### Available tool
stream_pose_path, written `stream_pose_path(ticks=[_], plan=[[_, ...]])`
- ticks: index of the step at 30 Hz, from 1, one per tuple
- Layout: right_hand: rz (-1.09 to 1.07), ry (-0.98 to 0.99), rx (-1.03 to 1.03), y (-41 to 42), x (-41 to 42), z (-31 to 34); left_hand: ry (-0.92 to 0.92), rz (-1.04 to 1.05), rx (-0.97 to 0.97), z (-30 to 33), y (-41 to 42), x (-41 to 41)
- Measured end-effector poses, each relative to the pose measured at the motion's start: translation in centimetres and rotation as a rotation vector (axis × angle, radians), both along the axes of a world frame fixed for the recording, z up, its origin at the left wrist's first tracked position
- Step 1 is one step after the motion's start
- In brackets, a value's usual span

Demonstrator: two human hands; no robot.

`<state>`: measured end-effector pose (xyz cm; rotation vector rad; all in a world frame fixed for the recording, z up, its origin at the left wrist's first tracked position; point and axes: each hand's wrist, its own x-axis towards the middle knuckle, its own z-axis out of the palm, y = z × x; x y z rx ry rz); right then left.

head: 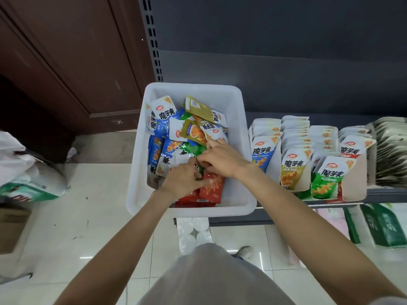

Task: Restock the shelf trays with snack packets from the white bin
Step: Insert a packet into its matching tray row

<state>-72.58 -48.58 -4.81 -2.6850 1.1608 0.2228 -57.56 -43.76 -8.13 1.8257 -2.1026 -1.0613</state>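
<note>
1. Hands first: your left hand [184, 180] and right hand [222, 158] are both in the white bin [239, 150], fingers curled around a green packet [195, 149].
2. Trays [354, 184] sit on the shelf [385, 195] to your right, so your right hand is nearer.
3. Packets in the trays stand upright, and the green row [326, 180] is the near one.
4. Under you is a shiny tile floor [99, 216].

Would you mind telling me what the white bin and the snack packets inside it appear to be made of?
The white rectangular bin looks like moulded plastic with a matte finish: smooth walls, rounded corners, a rolled rim. The colourful snack packets look like glossy printed plastic film, likely foil-lined, as one crumpled packet shows a silvery, reflective surface; the lining can't be confirmed.
</note>
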Motion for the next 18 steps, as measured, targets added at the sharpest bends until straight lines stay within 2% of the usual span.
stream_pose_path(ticks=[2, 5, 7, 9, 12, 16, 18], plan=[[-0.089, -0.122, 0.06, 0.2, -0.1, -0.1, -0.02, -0.006, 0.003, -0.1, -0.1, -0.1], [-0.339, -0.456, 0.09, 0.8, -0.7, 0.0, 0.019, 0.082, -0.058, 1.0, -0.5, 1.1], [-0.515, -0.672, 0.105, 1.8, -1.3, 0.8, 0.14, 0.22, -0.091, 2.0, -0.3, 2.6], [-0.63, -0.806, 0.125, 3.0, -1.8, 1.7, 0.316, 0.392, -0.094, 2.9, 0.2, 4.1], [-0.751, -0.932, 0.225, 3.9, -2.6, 2.5, 0.442, 0.483, -0.096, 4.3, 1.2, 5.3], [-0.841, -0.99, 0.464, 3.9, -3.5, 3.5, 0.497, 0.407, -0.121, 5.9, 2.5, 4.8], [-0.848, -1.013, 0.522, 4.1, -4.3, 4.2, 0.524, 0.34, -0.111, 6.5, 2.9, 3.8]])
